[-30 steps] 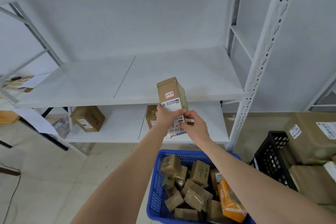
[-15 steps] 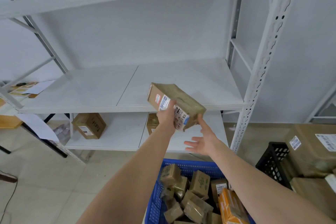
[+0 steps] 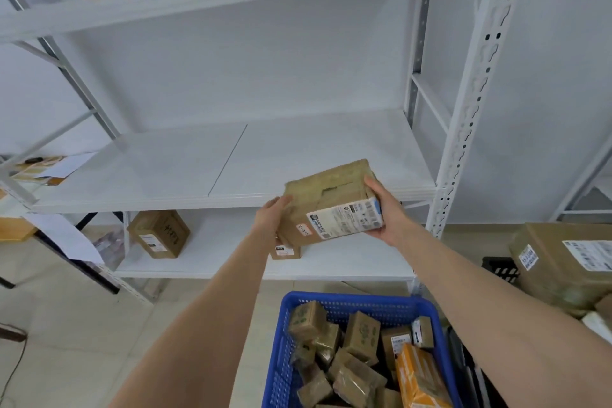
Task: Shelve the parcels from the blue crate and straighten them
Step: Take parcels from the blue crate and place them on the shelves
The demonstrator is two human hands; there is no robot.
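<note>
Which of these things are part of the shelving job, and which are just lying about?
Job: held parcel, left hand, right hand, blue crate, parcels inside it, middle shelf.
Lying about: black crate, large boxes on the floor, papers at far left.

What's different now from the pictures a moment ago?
The parcel, upright a second ago, has been tipped onto its side before the middle shelf. The right hand let go midway and now grips its right end again; the left hand kept hold. The blue crate and the box on the lower shelf stayed put.
</note>
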